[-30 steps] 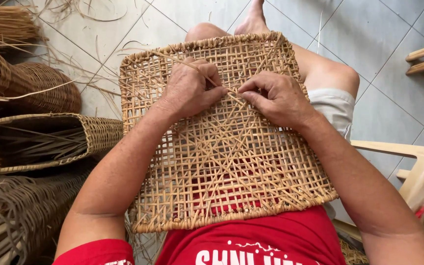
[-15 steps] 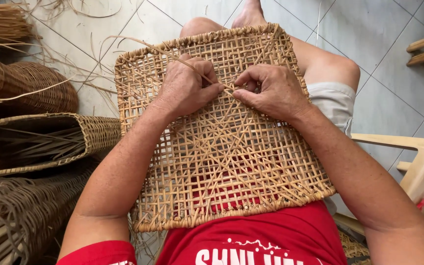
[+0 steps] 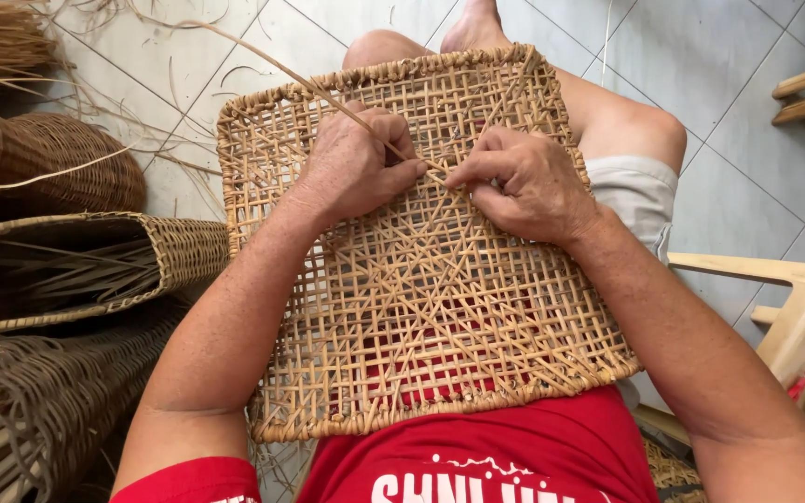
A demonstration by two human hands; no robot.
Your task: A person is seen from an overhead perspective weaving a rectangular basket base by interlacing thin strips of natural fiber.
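A square woven rattan panel [image 3: 421, 307] with an open lattice lies on my lap, tilted against my red shirt. My left hand [image 3: 356, 168] rests on its upper middle and pinches a long thin rattan strand [image 3: 272, 65] that runs up and to the left over the floor. My right hand [image 3: 524, 182] sits beside it on the panel, fingertips pressed where the strand enters the weave. The two hands nearly touch.
Woven baskets [image 3: 95, 261] and bundles of rattan [image 3: 39, 410] pile up at the left. Loose strands lie on the grey tiled floor [image 3: 729, 149]. A light wooden chair [image 3: 794, 307] stands at the right; my bare knee and foot show beyond the panel.
My left hand has pulled the strand out, so a long length now stretches up to the left. The panel has shifted slightly in view; both hands stay at the same spot.
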